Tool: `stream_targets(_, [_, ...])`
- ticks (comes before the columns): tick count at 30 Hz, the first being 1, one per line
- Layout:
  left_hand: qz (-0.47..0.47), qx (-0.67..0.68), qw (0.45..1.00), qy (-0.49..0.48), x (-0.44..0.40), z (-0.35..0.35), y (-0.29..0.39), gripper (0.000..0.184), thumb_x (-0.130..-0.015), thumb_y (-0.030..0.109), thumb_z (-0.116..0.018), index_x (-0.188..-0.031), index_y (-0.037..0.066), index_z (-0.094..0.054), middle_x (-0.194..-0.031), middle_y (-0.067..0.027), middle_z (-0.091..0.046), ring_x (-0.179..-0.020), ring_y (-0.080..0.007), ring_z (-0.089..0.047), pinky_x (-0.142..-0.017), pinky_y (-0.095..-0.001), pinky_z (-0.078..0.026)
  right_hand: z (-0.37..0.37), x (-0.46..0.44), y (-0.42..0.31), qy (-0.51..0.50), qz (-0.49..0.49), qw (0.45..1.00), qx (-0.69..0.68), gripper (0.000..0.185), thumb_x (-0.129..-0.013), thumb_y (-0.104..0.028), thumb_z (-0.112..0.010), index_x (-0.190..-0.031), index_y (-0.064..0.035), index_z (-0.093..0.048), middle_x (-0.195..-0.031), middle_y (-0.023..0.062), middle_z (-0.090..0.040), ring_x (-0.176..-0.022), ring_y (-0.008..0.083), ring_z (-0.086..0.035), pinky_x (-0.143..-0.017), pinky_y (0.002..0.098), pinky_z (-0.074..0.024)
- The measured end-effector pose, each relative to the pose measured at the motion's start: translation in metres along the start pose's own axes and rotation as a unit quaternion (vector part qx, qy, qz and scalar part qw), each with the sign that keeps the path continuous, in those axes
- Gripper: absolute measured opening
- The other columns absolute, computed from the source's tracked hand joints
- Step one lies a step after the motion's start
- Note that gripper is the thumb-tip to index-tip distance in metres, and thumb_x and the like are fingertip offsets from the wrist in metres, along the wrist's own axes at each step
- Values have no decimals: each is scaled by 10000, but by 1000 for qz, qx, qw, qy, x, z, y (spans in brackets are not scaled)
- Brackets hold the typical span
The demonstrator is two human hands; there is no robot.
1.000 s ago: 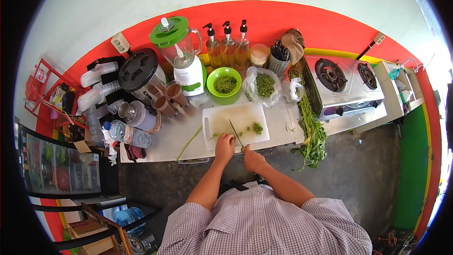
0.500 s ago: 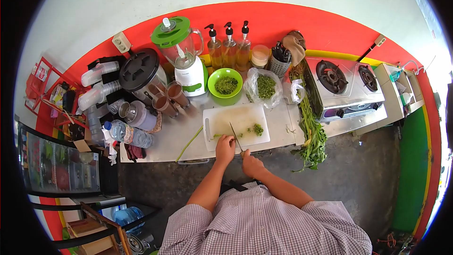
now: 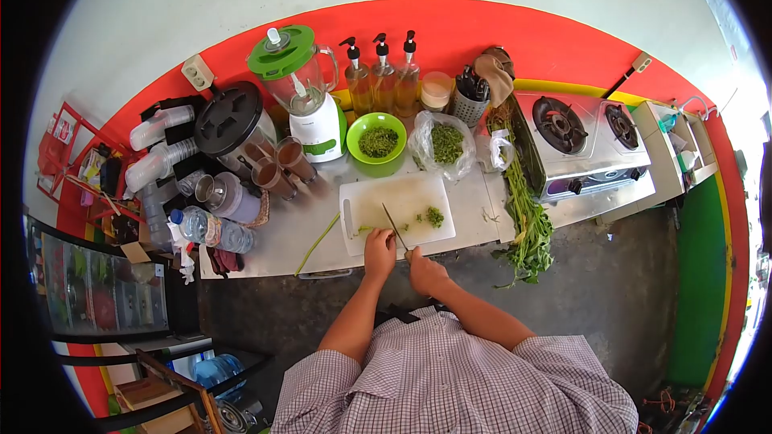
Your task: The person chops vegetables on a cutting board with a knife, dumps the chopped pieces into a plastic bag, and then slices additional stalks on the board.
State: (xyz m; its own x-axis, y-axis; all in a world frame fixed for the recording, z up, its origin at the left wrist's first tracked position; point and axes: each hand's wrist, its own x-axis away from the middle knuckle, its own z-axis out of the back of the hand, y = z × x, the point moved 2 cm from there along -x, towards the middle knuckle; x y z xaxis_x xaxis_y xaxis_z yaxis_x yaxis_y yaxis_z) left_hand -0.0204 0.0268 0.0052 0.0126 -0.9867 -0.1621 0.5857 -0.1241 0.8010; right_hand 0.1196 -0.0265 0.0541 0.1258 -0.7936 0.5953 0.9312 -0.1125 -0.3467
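Note:
A white cutting board point(image 3: 394, 191) lies near the counter's front edge. My left hand point(image 3: 379, 251) is at its lower edge, fingers curled down on a thin green stalk point(image 3: 364, 228) whose end shows to the left. In my right hand point(image 3: 426, 273) is a knife point(image 3: 392, 219), its blade slanting up and left across the board, close beside the left fingertips. A small heap of chopped greens point(image 3: 434, 217) sits on the right part of the board, with a few loose bits nearby. One long stem point(image 3: 320, 243) rests left of the board.
Behind the board stand a green bowl point(image 3: 378, 162) and a plastic bag point(image 3: 441, 147), both with chopped greens. A leafy bunch point(image 3: 528, 233) hangs over the counter edge beside the gas stove point(image 3: 591, 145). To the left are a blender point(image 3: 318, 124), brown cups point(image 3: 273, 179) and a water bottle point(image 3: 217, 229).
The view has shifted slightly. The knife tip has swung a little to the left over the board, and my right hand has moved slightly forward. My left hand keeps its place by the stalk.

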Motion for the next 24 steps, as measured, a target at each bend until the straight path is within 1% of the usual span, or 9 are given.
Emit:
stream_targets(3, [3,7,1000,-4,0,2,3,117,-820,10,-666,-936,6,-675,-874,-143,-609,-848,-332,-607,-762,-422,-496,-18,2,-1,25,-14,999,-35,527,-905,-144,-529,-1333,77,-314,-1039,304,-680,-975,465,-680,-853,524,-548])
stream_targets(7, [3,6,1000,2,2,1,1,105,-822,6,-665,-927,1,-670,-859,-139,-611,-805,-328,-612,-736,-412,-504,-15,-2,4,39,-4,999,-27,521,-901,-161,-554,-1315,57,-323,-1031,305,-680,-973,466,-679,-853,532,-547])
stream_targets(10, [20,26,999,9,1,3,-1,85,-821,-11,-656,-905,-4,-661,-850,-135,-618,-747,-304,-622,-696,-392,-511,-9,-6,2,37,1,998,-51,553,-892,-206,-599,-1312,35,-330,-1023,310,-676,-964,472,-675,-848,546,-543])
stream_targets(12, [21,67,997,41,5,10,-3,84,-815,-32,-657,-894,-6,-665,-816,-122,-634,-676,-242,-630,-626,-355,-511,-13,-3,1,53,-18,996,-72,593,-886,-252,-628,-1323,15,-329,-1019,317,-671,-949,477,-671,-839,557,-539])
stream_targets(13, [24,67,996,44,8,13,-4,84,-815,-32,-657,-894,-6,-665,-816,-122,-634,-676,-242,-630,-626,-355,-511,-14,0,2,51,-16,996,-70,593,-886,-252,-628,-1323,15,-329,-1019,317,-671,-949,477,-671,-839,557,-539])
stream_targets(16, [68,65,988,119,12,27,-11,99,-817,-36,-652,-910,-1,-660,-843,-114,-649,-695,-228,-634,-646,-352,-516,-17,7,8,-10,29,997,-66,605,-884,-282,-635,-1318,8,-330,-1020,327,-664,-942,487,-665,-836,565,-534])
stream_targets(19, [76,33,985,152,4,41,-21,132,-818,-38,-630,-942,4,-649,-858,-124,-640,-711,-262,-628,-676,-364,-520,-19,12,16,-4,33,997,-68,623,-872,-263,-654,-1339,-10,-329,-1028,309,-672,-961,495,-659,-845,556,-534])
stream_targets(21, [101,4,982,160,-3,47,-28,147,-815,-12,-651,-959,14,-658,-912,-130,-640,-788,-281,-625,-731,-389,-513,-15,12,23,21,11,996,-86,607,-865,-271,-642,-1299,14,-328,-1006,345,-655,-939,521,-646,-842,589,-518])
stream_targets(24, [124,-22,981,149,-4,52,-36,162,-814,27,-683,-975,25,-666,-953,-131,-638,-868,-301,-616,-790,-414,-501,-6,12,34,60,-13,993,-96,590,-850,-250,-649,-1277,9,-335,-994,345,-656,-930,528,-644,-838,595,-516])
